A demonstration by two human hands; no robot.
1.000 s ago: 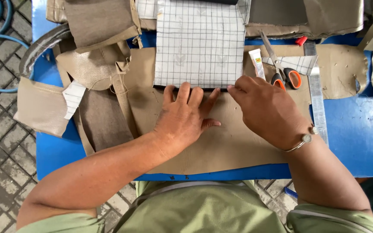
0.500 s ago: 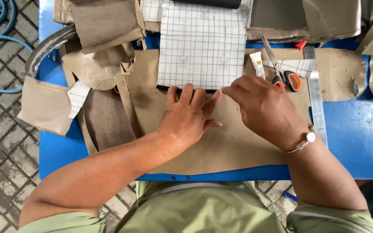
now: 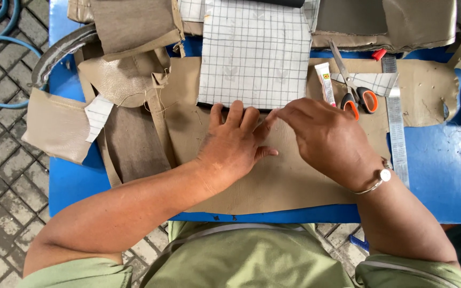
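Lying at the far left over the edge of the blue counter (image 3: 444,176) are loose tan leather offcuts (image 3: 54,125), one backed with a strip of grid-printed lining, apparently set aside out of the working area. Next along, the left hand (image 3: 236,144) rests flat and open, fingers spread, pressing down on the large tan fabric panel (image 3: 273,186) that covers the middle of the counter; the pressure seems meant to keep the panel from shifting. Just above its fingertips lies a white grid-patterned sheet (image 3: 254,53), its lower edge touching the panel. The right hand (image 3: 326,138) is beside the left, fingers curled and pinched at that lower edge; whether it grips the sheet cannot be told. Further right, within reach, lie a small glue tube (image 3: 325,82), orange-handled scissors (image 3: 354,88) and a steel ruler (image 3: 396,128).
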